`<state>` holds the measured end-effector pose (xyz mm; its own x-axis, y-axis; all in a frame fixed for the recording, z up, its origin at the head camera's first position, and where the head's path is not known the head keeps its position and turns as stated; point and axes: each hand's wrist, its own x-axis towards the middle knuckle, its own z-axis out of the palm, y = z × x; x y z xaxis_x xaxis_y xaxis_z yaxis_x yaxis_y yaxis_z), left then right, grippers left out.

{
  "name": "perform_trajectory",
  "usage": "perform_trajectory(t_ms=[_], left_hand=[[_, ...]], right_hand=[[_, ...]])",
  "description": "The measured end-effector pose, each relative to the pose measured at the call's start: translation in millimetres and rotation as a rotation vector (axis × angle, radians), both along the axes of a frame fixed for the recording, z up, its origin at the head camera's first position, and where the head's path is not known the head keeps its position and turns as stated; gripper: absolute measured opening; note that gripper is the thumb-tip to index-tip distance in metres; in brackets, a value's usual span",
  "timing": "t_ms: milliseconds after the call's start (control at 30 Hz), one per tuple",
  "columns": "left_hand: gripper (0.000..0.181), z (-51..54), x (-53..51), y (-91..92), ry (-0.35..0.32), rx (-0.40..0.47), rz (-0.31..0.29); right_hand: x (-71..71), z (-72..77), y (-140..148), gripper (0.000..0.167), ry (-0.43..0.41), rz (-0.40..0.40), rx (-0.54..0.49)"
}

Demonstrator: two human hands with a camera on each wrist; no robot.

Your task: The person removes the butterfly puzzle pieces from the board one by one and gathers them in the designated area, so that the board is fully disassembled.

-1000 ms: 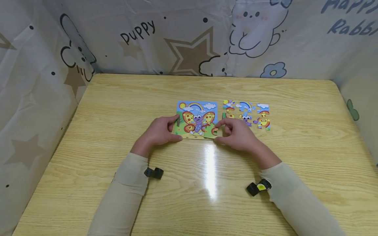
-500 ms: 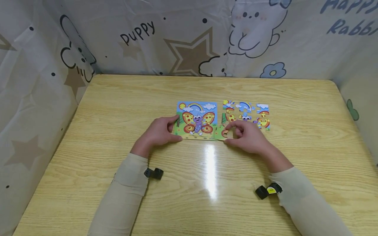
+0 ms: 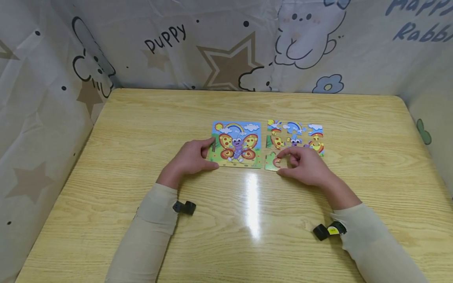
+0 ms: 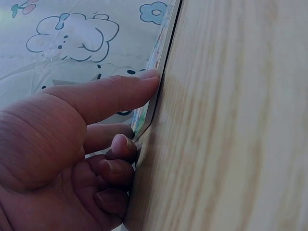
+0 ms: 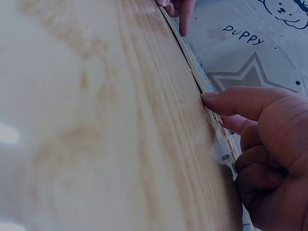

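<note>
A butterfly picture puzzle board [image 3: 236, 143] lies flat on the table. My left hand [image 3: 189, 157] holds it by its lower left corner, thumb on the near edge and forefinger on the left side; the left wrist view shows the thumb [image 4: 125, 94] against the board's edge. To the board's right, my right hand [image 3: 306, 165] pinches a green puzzle piece [image 3: 271, 161] with a red curl between thumb and forefinger. That piece lies at or just above the table, below the other loose pieces, with a narrow gap to the board. The right hand covers part of it.
Several loose puzzle pieces [image 3: 294, 127] lie spaced in rows right of the board, the lower ones partly behind my right hand. The wooden table [image 3: 226, 220] has a bright light reflection. A printed cloth [image 3: 170, 67] stands behind its far edge.
My right hand has drawn the green piece off the board's lower right corner, rightward to the loose pieces. The butterfly's lower right wing on the board is uncovered. My left hand stays put.
</note>
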<state>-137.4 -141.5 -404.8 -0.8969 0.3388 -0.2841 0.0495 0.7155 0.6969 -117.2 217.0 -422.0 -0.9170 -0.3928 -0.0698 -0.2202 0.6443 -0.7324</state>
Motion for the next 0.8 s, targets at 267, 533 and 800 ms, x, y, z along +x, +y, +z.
perform_trajectory(t_ms=[267, 533, 800], left_hand=[[0.090, 1.9, 1.6, 0.0, -0.009, 0.004, 0.002], [0.089, 1.3, 0.1, 0.6, -0.016, 0.003, 0.005], [0.090, 2.6, 1.4, 0.3, -0.014, 0.007, 0.006]], right_hand=[[0.8, 0.7, 1, 0.035, 0.011, 0.021, -0.008], [-3.2, 2.9, -14, 0.032, 0.021, 0.047, -0.106], [-11.3, 7.5, -39, 0.030, 0.003, 0.085, -0.132]])
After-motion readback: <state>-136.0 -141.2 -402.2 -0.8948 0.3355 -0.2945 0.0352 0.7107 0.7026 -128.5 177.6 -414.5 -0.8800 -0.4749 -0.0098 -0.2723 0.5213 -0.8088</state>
